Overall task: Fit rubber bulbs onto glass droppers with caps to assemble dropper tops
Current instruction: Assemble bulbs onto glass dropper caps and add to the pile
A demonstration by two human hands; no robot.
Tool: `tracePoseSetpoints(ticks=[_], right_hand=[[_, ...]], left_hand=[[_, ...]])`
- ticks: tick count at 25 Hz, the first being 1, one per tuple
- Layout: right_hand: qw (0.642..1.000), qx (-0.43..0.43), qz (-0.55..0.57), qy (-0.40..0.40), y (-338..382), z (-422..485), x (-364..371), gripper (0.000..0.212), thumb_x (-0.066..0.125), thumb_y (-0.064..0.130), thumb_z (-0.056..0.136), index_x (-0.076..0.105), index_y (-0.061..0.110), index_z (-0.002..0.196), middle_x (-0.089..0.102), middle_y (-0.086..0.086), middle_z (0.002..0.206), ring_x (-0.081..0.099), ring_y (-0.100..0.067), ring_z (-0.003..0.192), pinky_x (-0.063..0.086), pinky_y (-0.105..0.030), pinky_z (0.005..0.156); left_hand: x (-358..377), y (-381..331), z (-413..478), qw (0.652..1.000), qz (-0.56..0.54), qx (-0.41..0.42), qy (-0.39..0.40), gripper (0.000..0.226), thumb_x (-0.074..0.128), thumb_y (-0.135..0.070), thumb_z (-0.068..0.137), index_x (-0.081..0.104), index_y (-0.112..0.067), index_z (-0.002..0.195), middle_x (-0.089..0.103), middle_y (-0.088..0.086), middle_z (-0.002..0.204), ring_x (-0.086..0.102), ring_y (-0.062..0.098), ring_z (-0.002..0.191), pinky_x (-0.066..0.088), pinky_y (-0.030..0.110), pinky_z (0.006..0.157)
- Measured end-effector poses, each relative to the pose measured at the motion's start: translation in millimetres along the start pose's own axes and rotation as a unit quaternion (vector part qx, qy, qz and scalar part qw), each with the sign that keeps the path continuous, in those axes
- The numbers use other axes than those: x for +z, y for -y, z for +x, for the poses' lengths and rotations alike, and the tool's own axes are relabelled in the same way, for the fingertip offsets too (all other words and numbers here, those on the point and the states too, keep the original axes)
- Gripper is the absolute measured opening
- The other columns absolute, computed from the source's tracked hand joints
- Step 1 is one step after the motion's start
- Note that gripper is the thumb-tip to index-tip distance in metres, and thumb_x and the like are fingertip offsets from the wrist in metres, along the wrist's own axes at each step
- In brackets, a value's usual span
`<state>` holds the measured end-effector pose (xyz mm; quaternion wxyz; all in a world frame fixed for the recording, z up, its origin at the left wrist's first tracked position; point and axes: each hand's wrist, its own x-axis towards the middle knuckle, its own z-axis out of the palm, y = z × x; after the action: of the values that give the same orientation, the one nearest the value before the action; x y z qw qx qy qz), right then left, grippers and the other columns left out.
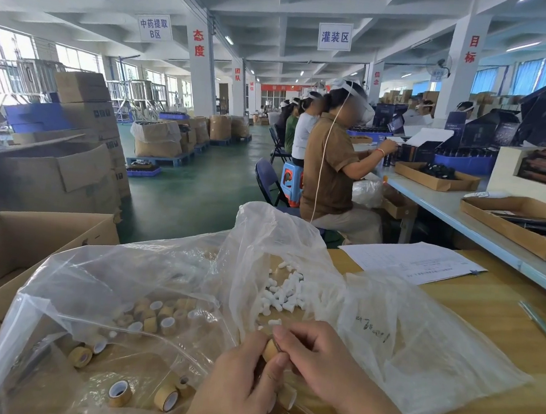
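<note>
Low at the near edge of the worktop (495,334), both hands meet over a single tan cap (270,349), and this looks like the fitting step on one dropper top. The left hand (237,386) grips the cap from below and from the left, its fingers curled round the side wall. The right hand (316,354) closes on the cap from the right, its fingers (291,331) bent and pinching at the end that faces it. Whether a bulb already sits in that end is hidden by the knuckles. The cap's axis seems to run roughly left to right, from one palm toward the other, so any push would go along that line. The white rubber bulbs (280,292) lie in a jumbled heap inside the clear plastic bag (402,340), just beyond the hands toward the far edge, pointing every way. That heap lies straight ahead of the right hand, which is nearer to it. The spare caps (150,317) lie to the left inside the plastic, closer to the left hand, over an open cardboard box (22,246).
</note>
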<state>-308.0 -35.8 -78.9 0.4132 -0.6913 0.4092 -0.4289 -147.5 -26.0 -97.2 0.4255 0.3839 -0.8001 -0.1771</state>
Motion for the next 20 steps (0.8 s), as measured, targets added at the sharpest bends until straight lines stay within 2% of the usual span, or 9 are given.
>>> tracePoseSetpoints(ticks=[2,4,6,9,11,15,17,20], right_hand=[[0.996,-0.029,-0.074,-0.025,3,-1,-2,0.048,0.053,0.026,0.098,0.048,0.03,0.05,0.04,0.015,0.044,0.033,-0.003,0.046,0.028,-0.017,0.051],[0.993,-0.047,-0.1,-0.037,4,-3,-3,0.051,0.053,0.024,0.098,0.051,0.037,0.049,0.047,0.019,0.044,0.036,-0.002,0.044,0.028,-0.013,0.049],[0.992,-0.051,-0.101,-0.047,4,-3,-1,0.05,0.054,0.026,0.098,0.05,0.037,0.049,0.043,0.016,0.043,0.033,-0.003,0.044,0.027,-0.014,0.048],[0.997,-0.021,-0.052,-0.053,1,-1,2,0.049,0.053,0.026,0.098,0.049,0.032,0.049,0.034,0.013,0.044,0.029,-0.003,0.045,0.026,-0.016,0.048],[0.999,-0.004,0.02,-0.047,-1,0,6,0.047,0.052,0.026,0.098,0.049,0.026,0.051,0.032,0.012,0.046,0.029,-0.006,0.045,0.027,-0.019,0.048],[0.984,0.02,0.172,-0.038,-4,1,14,0.041,0.054,0.035,0.09,0.044,0.023,0.052,0.03,0.005,0.052,0.026,-0.01,0.047,0.025,-0.021,0.047],[0.99,0.017,0.138,-0.021,-9,2,13,0.043,0.052,0.035,0.095,0.044,0.024,0.054,0.03,0.004,0.053,0.027,-0.011,0.048,0.026,-0.021,0.048],[0.997,0.038,0.07,-0.007,-13,3,9,0.046,0.049,0.037,0.098,0.046,0.026,0.054,0.031,0.005,0.052,0.028,-0.01,0.046,0.026,-0.021,0.047]], left_hand=[[1,0,1,1.0,0.005,-0.002,0.004,0.027,0.042,-0.052,0.089,0.05,-0.027,0.084,0.058,-0.025,0.068,0.053,0.0,0.055,0.033,0.009,0.051],[2,-1,2,1.0,-0.011,-0.007,0.005,0.02,0.044,-0.047,0.091,0.048,-0.029,0.084,0.058,-0.025,0.064,0.054,-0.002,0.054,0.033,0.008,0.05],[3,-1,2,1.0,-0.026,-0.016,0.001,0.018,0.045,-0.044,0.092,0.048,-0.028,0.083,0.058,-0.024,0.06,0.053,-0.002,0.052,0.032,0.006,0.049],[3,-2,3,0.998,-0.055,-0.027,0.0,0.02,0.044,-0.044,0.09,0.05,-0.027,0.082,0.057,-0.021,0.056,0.053,-0.001,0.05,0.034,0.007,0.049],[2,-3,3,0.997,-0.079,-0.02,-0.007,0.022,0.043,-0.044,0.092,0.051,-0.027,0.082,0.055,-0.018,0.052,0.052,0.0,0.046,0.033,0.006,0.048],[1,-3,1,0.993,-0.113,-0.021,-0.021,0.017,0.043,-0.051,0.089,0.054,-0.038,0.084,0.055,-0.014,0.051,0.051,0.0,0.043,0.033,0.007,0.047],[1,-3,-1,0.994,-0.108,-0.024,-0.012,0.013,0.044,-0.052,0.089,0.054,-0.044,0.087,0.057,-0.012,0.054,0.053,0.0,0.046,0.034,0.007,0.048],[2,0,-5,0.997,-0.08,-0.023,-0.002,0.016,0.045,-0.052,0.09,0.052,-0.05,0.105,0.063,-0.016,0.065,0.056,-0.001,0.052,0.036,0.007,0.052]])
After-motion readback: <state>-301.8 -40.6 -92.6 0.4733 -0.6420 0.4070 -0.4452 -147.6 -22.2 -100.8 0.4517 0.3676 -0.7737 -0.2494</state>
